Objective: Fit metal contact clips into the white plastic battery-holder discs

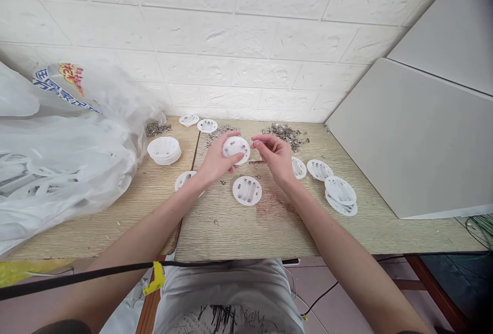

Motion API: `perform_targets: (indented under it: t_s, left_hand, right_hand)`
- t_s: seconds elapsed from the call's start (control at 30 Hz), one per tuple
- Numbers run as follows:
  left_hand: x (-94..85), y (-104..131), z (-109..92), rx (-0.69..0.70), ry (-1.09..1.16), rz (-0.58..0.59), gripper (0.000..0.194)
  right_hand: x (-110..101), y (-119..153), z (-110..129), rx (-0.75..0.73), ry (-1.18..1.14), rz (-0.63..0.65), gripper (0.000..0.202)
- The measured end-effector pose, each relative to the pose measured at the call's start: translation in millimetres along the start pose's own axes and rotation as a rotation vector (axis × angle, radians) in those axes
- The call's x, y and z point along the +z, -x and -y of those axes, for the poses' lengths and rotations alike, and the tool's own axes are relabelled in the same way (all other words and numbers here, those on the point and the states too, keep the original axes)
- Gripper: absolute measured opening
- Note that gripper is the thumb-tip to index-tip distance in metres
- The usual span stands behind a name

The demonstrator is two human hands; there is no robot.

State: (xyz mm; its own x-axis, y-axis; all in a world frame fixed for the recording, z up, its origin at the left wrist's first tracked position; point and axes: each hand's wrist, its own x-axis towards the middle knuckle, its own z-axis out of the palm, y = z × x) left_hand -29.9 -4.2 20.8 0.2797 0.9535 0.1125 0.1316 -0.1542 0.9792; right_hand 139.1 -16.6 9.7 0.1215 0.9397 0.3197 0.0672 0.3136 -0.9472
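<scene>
My left hand point(220, 159) grips a round white plastic battery holder point(235, 149), thumb across its face and fingers behind. Just to its right, my right hand point(274, 154) is closed in a pinch; whatever is between the fingertips is too small to make out. Below the hands another battery holder point(247, 190) lies flat, showing slots and small metal contacts. One more holder point(185, 180) is partly covered by my left forearm. Behind my hands are a pile of small metal contact pieces point(287, 136) and a scattered, thinner heap point(221, 134).
At left, a stack of white discs point(164, 150) stands beside a large clear plastic bag point(77, 159) full of holders. Several holders point(340, 191) lie at right, near a grey panel point(416, 138). A black cable point(96, 274) crosses below the table's front edge.
</scene>
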Motion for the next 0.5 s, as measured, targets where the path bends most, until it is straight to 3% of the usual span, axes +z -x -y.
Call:
perform_targets:
  t_s: [0.5]
  left_hand:
    - [1.4, 0.6, -6.3, -0.098, 0.151, 0.119, 0.046]
  right_hand:
    - [-5.5, -0.7, 0.6, 0.036, 0.101, -0.023, 0.027]
